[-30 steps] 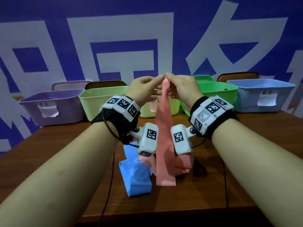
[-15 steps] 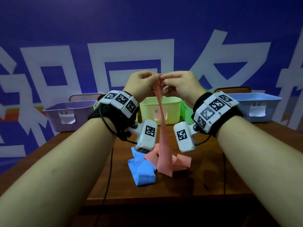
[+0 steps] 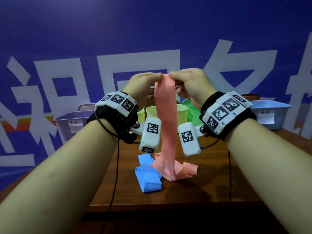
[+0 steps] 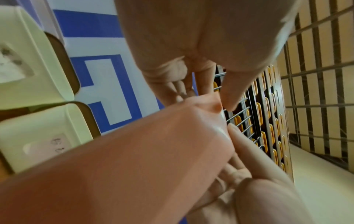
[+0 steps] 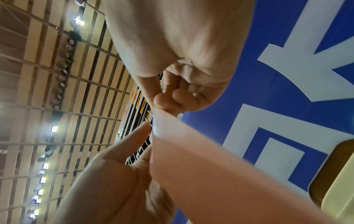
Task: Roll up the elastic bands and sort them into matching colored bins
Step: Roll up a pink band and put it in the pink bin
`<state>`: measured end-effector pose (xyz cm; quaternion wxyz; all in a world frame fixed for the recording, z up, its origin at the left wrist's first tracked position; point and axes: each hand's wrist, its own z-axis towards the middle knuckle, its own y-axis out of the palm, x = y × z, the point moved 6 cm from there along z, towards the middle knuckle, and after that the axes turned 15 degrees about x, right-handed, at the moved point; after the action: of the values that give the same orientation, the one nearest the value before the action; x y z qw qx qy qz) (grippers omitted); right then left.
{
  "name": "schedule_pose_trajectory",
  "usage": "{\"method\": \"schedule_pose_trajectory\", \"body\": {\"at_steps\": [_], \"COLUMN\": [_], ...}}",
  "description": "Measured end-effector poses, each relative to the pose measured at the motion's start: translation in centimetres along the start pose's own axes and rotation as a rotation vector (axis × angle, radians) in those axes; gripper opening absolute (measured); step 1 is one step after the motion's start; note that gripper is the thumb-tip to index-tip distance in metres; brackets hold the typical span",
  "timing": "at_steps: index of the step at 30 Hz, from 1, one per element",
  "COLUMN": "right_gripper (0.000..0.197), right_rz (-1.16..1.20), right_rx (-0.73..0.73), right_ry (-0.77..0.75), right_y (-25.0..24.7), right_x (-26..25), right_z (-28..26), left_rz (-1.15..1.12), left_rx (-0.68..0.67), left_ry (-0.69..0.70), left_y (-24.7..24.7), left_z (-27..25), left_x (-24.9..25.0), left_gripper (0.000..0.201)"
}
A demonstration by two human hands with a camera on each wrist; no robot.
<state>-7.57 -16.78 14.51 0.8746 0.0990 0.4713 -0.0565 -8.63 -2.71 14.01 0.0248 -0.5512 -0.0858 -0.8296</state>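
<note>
Both hands raised at chest height over the tabletop (image 3: 211,191), fingertips meeting at 12 o'clock of the view. Left hand (image 3: 143,86) pinches the top edge of the pink band (image 3: 167,119) between thumb and forefinger; right hand (image 3: 190,85) pinches the same edge just beside it. Other fingers of both hands curled in.

Pink band hangs straight down between the two wrist cameras. Its lower end lies in loose folds on the tabletop, at 6 o'clock from the hands. Blue band (image 3: 148,178) lies crumpled on the tabletop, touching the pink folds on their 9 o'clock side.

Bins in a row along the far edge: purple bin (image 3: 67,122) at 9 o'clock, yellow-green bin (image 3: 181,114) behind the hanging band, green bin (image 3: 192,108) just beside it toward 3 o'clock, blue bin (image 3: 270,115) at 3 o'clock. Paper labels on the purple and blue bins; text unreadable.

Against half a second ago: hands sit higher in the head view and the pinch points have drawn slightly apart, so the band's top edge now shows flat and wide, where it was bunched narrow. More of the band is off the tabletop. Blue band unmoved.
</note>
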Motion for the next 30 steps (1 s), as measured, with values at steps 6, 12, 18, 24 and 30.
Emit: {"method": "schedule_pose_trajectory", "body": {"at_steps": [6,12,18,24,30], "right_gripper": [0.030,0.021,0.010,0.015,0.018], "right_rz": [0.115,-0.055,-0.174,-0.177,-0.094], "right_rx": [-0.012,0.001,-0.019,-0.032,-0.019], "right_ry": [0.079,0.220,0.296,0.268,0.247], "right_y": [0.6,0.8,1.4,2.5,3.3], "right_x": [2.4,10.7,19.2,22.8,24.1], "right_z": [1.4,3.4,4.1,5.8,7.4], "left_rz": [-0.029,0.112,0.243,0.269,0.208], "left_rx": [-0.051,0.089,0.052,0.048,0.041], "left_ry": [-0.094,-0.179,-0.279,-0.238,-0.241], "left_y": [0.6,0.4,-0.3,-0.4,-0.8], "left_z": [3.0,5.9,7.9,10.5,12.1], "left_x": [-3.0,-9.9,-17.2,-20.4,-21.5], "left_gripper": [0.025,0.012,0.008,0.018,0.013]}}
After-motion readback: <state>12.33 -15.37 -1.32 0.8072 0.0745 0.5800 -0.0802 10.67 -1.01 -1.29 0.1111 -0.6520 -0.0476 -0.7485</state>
